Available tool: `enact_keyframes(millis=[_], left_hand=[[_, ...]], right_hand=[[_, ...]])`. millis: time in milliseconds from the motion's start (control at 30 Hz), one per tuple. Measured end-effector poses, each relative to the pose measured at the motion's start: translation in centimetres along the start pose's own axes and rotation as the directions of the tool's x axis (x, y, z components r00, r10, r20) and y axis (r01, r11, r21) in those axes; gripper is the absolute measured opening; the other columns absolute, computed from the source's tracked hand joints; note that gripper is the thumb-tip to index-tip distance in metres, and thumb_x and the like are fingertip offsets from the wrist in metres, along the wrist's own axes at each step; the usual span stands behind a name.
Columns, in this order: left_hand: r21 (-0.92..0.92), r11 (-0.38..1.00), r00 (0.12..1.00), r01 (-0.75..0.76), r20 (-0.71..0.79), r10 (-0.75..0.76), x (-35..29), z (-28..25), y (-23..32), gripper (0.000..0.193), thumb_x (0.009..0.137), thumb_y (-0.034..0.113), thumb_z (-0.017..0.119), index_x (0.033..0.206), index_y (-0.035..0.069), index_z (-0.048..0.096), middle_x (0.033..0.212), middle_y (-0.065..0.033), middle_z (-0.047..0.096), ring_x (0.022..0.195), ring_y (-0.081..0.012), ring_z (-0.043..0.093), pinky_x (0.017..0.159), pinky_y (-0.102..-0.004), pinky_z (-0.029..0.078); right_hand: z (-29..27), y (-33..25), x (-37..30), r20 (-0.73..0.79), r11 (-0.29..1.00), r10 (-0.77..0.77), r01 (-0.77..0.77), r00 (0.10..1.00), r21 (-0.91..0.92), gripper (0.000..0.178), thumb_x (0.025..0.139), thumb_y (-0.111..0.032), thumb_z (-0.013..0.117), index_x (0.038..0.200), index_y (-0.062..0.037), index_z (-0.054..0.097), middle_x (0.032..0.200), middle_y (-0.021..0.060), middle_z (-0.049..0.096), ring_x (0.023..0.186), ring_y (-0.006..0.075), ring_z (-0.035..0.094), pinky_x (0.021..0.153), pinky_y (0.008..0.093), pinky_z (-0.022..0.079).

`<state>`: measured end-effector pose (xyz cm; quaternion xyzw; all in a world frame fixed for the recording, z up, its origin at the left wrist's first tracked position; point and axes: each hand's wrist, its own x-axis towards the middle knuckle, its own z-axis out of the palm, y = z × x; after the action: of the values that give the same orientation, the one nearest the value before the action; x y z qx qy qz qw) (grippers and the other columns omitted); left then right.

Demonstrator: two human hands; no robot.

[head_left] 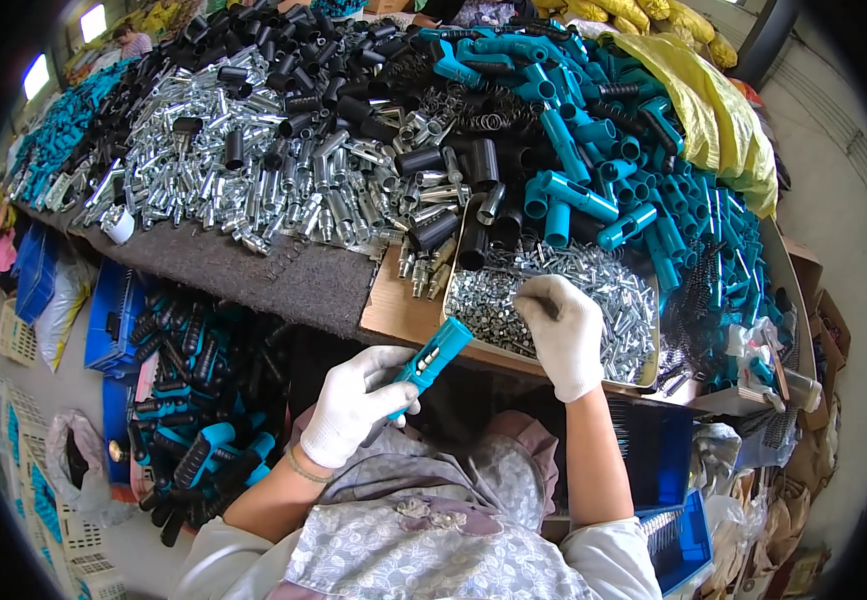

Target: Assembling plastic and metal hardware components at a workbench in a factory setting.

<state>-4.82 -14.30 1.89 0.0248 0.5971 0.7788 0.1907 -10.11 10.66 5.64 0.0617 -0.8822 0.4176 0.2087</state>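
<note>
My left hand (pixel 346 408), in a white glove, is closed around a teal plastic tube-shaped housing (pixel 439 352). A slot in its side shows metal pieces inside, and its open end tilts up and to the right, above my lap. My right hand (pixel 565 338), also gloved in white, is over a shallow tray (pixel 657 345) at the table's near edge. Its fingers are bent together toward small metal nuts (pixel 488 305) on the tray's left side; what they pinch, if anything, is hidden. Small metal pins (pixel 625 312) fill the tray's right side.
Beyond the tray lie heaped teal housings (pixel 593 200), black sleeves (pixel 418 160) and shiny metal tubes (pixel 223 150). Black springs (pixel 488 105) sit among them. A yellow sack (pixel 703 110) drapes the far right. Below left, teal-and-black handles (pixel 198 450) are piled beside a blue bin (pixel 113 315).
</note>
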Motion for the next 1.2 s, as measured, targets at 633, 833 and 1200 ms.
enact_keyframes(millis=[633, 833, 1200], left_hand=[[-0.103, 0.981, 0.987, -0.163, -0.036, 0.16, -0.6, 1.4, -0.3, 0.044, 0.091, 0.002, 0.061, 0.133, -0.006, 0.051, 0.107, -0.0113, 0.066, 0.087, -0.0148, 0.066, 0.072, -0.0272, 0.055], [-0.14, 0.98, 0.983, -0.138, 0.102, 0.153, -0.9, -0.1, -0.3, 0.045, 0.091, 0.007, 0.065, 0.132, -0.008, 0.052, 0.1, -0.0125, 0.068, 0.083, -0.0161, 0.066, 0.071, -0.0277, 0.056], [-0.26, 0.948, 0.979, -0.185, 0.034, 0.2, -1.8, 0.1, -0.8, 0.052, 0.093, 0.012, 0.067, 0.136, -0.009, 0.047, 0.102, -0.0155, 0.067, 0.082, -0.0187, 0.066, 0.069, -0.0295, 0.056]], right_hand=[[4.4, -4.2, -6.1, 0.431, 0.462, 0.265, -0.506, 0.863, 0.728, 0.018, 0.08, -0.003, 0.076, 0.086, -0.0021, 0.06, 0.083, 0.0061, 0.066, 0.073, 0.012, 0.063, 0.067, 0.0263, 0.053], [3.8, -4.0, -5.0, 0.598, 0.403, 0.092, -0.579, 0.796, 0.709, 0.04, 0.082, -0.009, 0.079, 0.112, -0.0014, 0.055, 0.097, 0.0088, 0.067, 0.078, 0.0173, 0.066, 0.072, 0.0302, 0.055], [5.6, -7.6, -4.3, 0.526, 0.653, 0.19, -0.507, 0.829, 0.562, 0.029, 0.085, -0.016, 0.072, 0.106, 0.0001, 0.06, 0.085, 0.0053, 0.064, 0.068, 0.011, 0.06, 0.06, 0.0257, 0.052]])
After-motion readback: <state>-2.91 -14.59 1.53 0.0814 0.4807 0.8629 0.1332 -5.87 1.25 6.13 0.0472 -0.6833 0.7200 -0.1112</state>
